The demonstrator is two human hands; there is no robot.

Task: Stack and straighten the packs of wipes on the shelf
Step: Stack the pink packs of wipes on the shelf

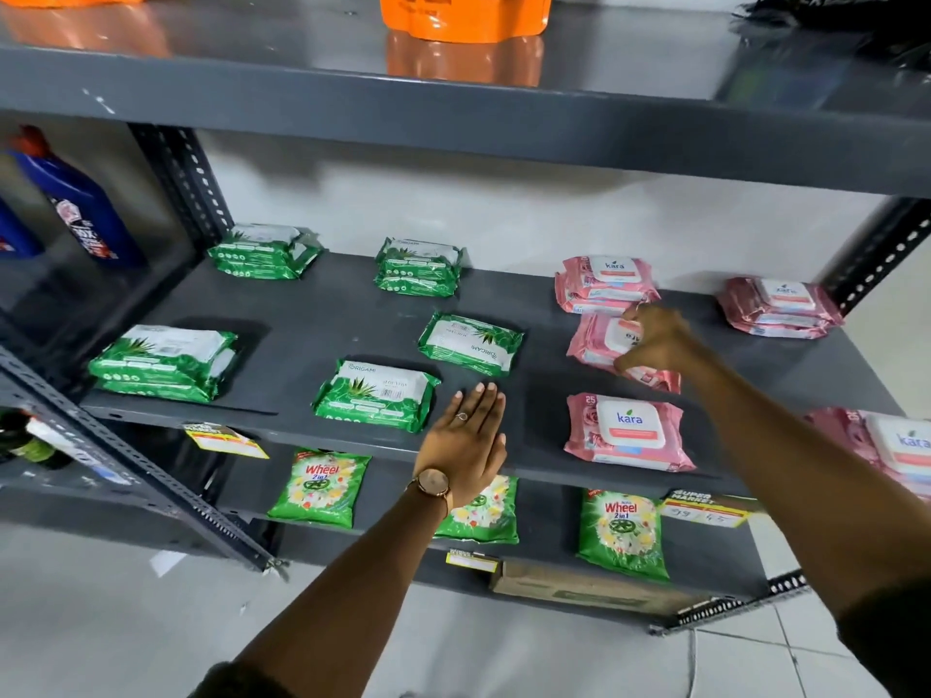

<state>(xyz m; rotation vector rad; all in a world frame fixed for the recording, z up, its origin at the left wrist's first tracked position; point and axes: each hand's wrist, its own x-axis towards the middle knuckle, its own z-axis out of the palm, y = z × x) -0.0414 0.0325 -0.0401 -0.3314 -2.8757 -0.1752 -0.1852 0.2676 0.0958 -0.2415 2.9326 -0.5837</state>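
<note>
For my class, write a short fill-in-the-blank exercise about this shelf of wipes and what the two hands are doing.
1. The right hand grips a pack coloured ____.
2. The watch is on the ____ wrist.
3. The left hand is flat and holds ____.
4. The bags on the shelf below read ____.

Missing words: pink; left; nothing; Wheel

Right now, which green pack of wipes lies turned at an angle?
The single green pack behind the left hand: its label is rotated, the other green packs sit square.
</note>
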